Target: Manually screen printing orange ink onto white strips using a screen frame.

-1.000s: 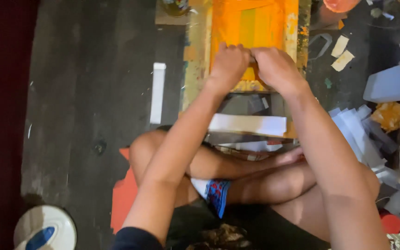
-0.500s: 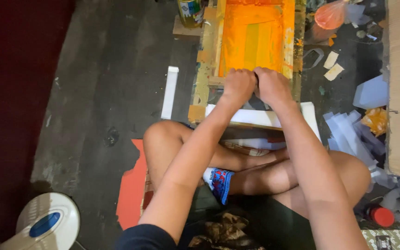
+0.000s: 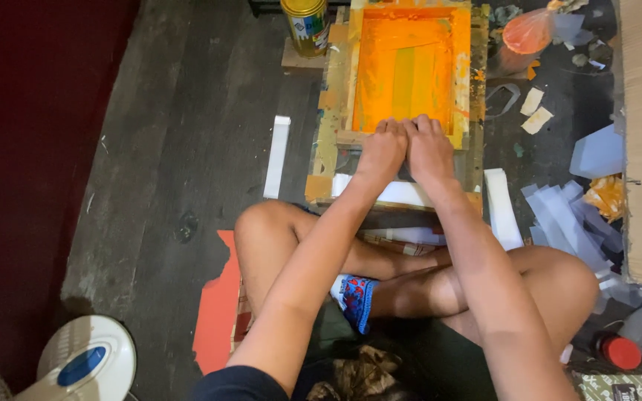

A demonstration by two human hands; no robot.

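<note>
Where orange ink spreads, one screen frame (image 3: pixel 410 74), two hands: left hand (image 3: pixel 382 148), right hand (image 3: pixel 430 147).

A rectangular wooden-framed printing screen (image 3: pixel 410 74), its mesh flooded with bright orange ink and its frame paint-spattered, lies flat on the dark floor (image 3: pixel 172 148); a tool at its near edge is hidden under fists.

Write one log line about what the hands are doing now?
left hand | right hand | side by side, pressing near edge of orange frame
</note>
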